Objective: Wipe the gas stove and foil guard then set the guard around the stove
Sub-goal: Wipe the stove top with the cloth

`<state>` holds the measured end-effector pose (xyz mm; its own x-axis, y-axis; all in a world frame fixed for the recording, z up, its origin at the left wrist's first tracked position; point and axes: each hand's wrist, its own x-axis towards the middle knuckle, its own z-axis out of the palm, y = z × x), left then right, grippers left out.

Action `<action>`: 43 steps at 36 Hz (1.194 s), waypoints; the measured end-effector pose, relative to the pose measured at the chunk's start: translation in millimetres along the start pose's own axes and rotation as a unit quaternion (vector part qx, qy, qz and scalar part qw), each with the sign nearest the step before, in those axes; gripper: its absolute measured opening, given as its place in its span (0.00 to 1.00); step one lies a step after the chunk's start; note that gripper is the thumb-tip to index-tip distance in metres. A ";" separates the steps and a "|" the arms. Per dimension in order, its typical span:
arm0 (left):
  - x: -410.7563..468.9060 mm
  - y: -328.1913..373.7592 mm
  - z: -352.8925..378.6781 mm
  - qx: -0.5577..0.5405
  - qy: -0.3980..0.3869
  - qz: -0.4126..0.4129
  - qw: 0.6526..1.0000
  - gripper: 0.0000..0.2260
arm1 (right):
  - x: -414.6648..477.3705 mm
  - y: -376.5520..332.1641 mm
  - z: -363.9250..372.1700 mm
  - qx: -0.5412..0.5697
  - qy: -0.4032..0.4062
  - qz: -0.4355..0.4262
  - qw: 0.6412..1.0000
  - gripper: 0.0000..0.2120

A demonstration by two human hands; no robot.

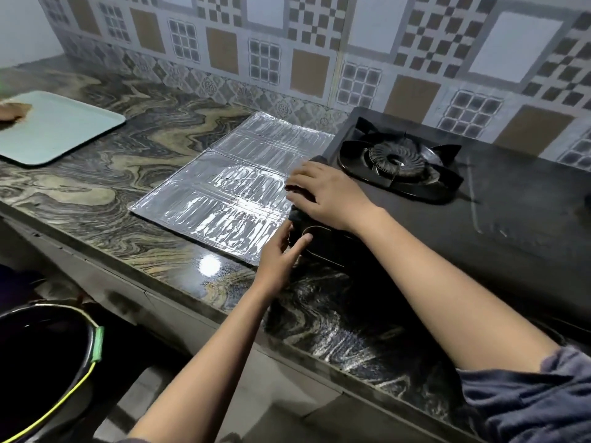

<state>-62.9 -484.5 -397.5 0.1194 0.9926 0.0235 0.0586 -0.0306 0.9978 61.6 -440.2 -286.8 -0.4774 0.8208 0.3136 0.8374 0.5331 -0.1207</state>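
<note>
A black gas stove point(499, 212) stands on the marbled counter at the right, its burner grate point(399, 161) near the back left corner. The silver foil guard point(230, 187) lies flat on the counter, touching the stove's left side. My right hand point(323, 195) presses a dark cloth point(299, 214) onto the stove's front left corner; most of the cloth is hidden under the palm. My left hand point(283, 251) rests its fingers against the stove's front left edge, just below the cloth, with nothing in it.
A pale green tray point(60, 129) lies at the far left of the counter point(112, 174). A dark bucket point(41, 366) with a green-trimmed handle stands on the floor at lower left. The patterned tile wall point(287, 43) runs right behind the stove.
</note>
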 end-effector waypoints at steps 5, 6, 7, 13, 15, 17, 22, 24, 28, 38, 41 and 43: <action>0.1 -0.9 -3.4 0.009 -0.021 0.011 1.000 0.29 | -12.1 -4.5 1.7 -0.032 -0.017 0.035 0.999 0.22; 0.9 -1.6 -3.8 0.011 -0.025 0.015 1.000 0.29 | -15.0 -5.7 2.1 -0.037 -0.018 0.047 0.998 0.23; 1.7 -2.5 -4.9 0.013 -0.029 0.016 0.999 0.28 | -18.2 -7.5 2.5 -0.042 -0.016 0.058 0.997 0.23; 4.5 -1.4 -8.6 0.008 -0.046 0.036 0.998 0.25 | -36.4 -22.3 10.8 -0.085 0.044 0.114 0.989 0.25; 4.8 -1.6 -9.6 0.006 -0.058 0.041 0.997 0.26 | -42.9 -25.6 15.2 -0.096 0.086 0.136 0.982 0.25; 5.7 -3.6 -10.4 0.006 -0.071 0.054 0.996 0.26 | -50.9 -25.9 20.1 -0.116 0.128 0.156 0.973 0.24; 7.7 -6.0 -10.0 0.003 -0.070 0.069 0.995 0.26 | -76.3 -23.7 20.5 -0.147 0.174 0.203 0.952 0.22; 8.4 -7.1 -10.0 -0.002 -0.070 0.064 0.995 0.26 | -87.6 -21.6 16.7 -0.151 0.176 0.221 0.947 0.22; 6.5 -4.9 -8.1 -0.002 -0.067 0.054 0.996 0.26 | -109.3 -16.6 8.0 -0.142 0.186 0.264 0.936 0.23; 1.7 -4.4 -2.2 0.008 -0.048 0.053 0.997 0.25 | -155.0 3.9 -9.0 -0.099 0.244 0.338 0.903 0.20; 0.9 -4.7 -1.5 0.017 -0.048 0.054 0.997 0.26 | -169.2 11.4 -14.3 -0.085 0.260 0.356 0.894 0.19; 0.2 -4.5 -0.8 0.023 -0.041 0.049 0.998 0.26 | -177.0 15.9 -17.9 -0.082 0.274 0.362 0.887 0.18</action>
<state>-63.8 -484.1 -402.0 0.2069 0.9717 0.1140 0.0877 -0.1345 0.9870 164.1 -580.7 -327.4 0.3645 0.6897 0.6256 0.9207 -0.1663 -0.3532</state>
